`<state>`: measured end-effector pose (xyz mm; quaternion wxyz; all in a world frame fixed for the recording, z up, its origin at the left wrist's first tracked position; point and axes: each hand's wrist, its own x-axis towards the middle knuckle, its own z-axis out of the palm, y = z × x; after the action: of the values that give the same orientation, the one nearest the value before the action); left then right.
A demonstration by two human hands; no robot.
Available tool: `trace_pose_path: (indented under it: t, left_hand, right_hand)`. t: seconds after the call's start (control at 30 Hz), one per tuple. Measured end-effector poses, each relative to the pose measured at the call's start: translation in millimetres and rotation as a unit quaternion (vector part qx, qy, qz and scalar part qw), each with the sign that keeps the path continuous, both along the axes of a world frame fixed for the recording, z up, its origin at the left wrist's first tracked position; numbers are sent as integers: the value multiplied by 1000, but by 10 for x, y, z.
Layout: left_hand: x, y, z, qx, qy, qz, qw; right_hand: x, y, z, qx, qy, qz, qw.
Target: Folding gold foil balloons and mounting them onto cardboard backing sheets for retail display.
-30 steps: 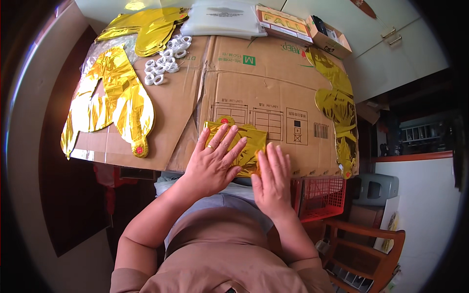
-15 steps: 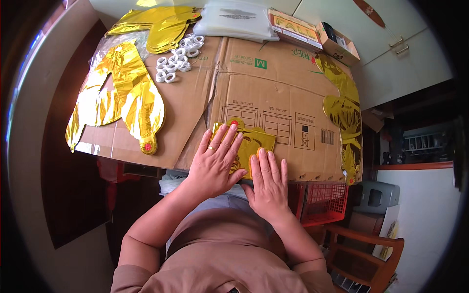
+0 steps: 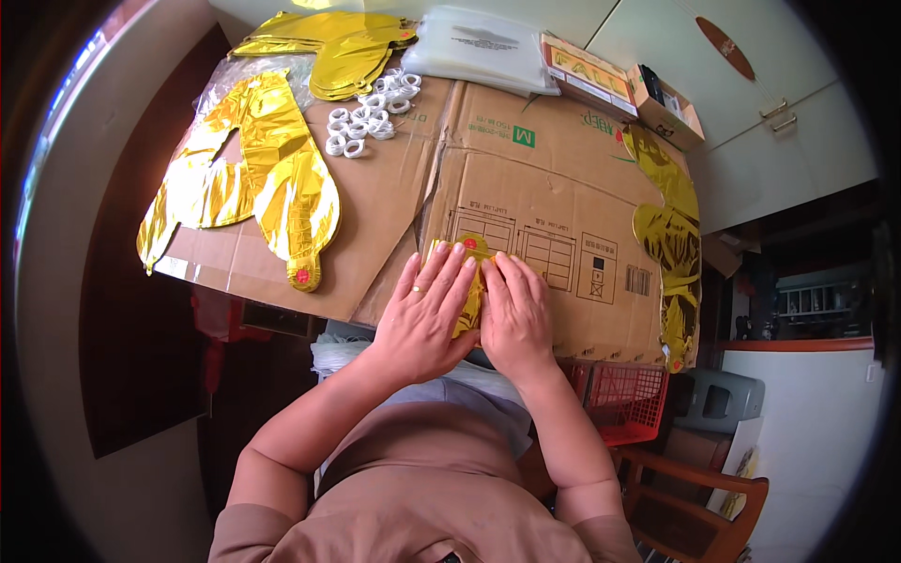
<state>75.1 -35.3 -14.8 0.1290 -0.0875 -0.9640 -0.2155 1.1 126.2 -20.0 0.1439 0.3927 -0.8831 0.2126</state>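
Observation:
A folded piece of gold foil balloon (image 3: 472,306) lies on the cardboard near its front edge, a red spot at its far end. My left hand (image 3: 422,324) rests flat over its left side, fingers slightly spread, a ring on one of them. My right hand (image 3: 521,319) is bent around the foil's right edge, fingers close together. Both hands cover much of the foil, and my right thumb is mostly hidden. Farther left, a flat letter-shaped gold balloon (image 3: 258,178) lies spread out with a red spot on its near tip.
Behind are stacked gold balloons (image 3: 352,61), rolls of white ribbon (image 3: 361,124), clear plastic bags (image 3: 474,56) and small boxes (image 3: 591,77). Another gold balloon (image 3: 668,235) lies along the cardboard's (image 3: 554,169) right edge. Below stands a red crate (image 3: 631,403) near a wooden chair (image 3: 694,497).
My right hand has moved left toward my left hand, its fingers now bent. The foil's right part has been folded inward, so it looks narrower. The whole view has shifted slightly.

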Motion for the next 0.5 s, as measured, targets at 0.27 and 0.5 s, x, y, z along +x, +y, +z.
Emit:
trace_pose_path:
  t: [0.27,0.5]
  left_hand:
    - [1038,-137,-284,389,-38,76,917]
    - [732,-82,-264,787,-333,83,513]
  right_hand:
    - [173,63,92,28,-18,57,998]
    - [270,53,131,37,-20,95,995]
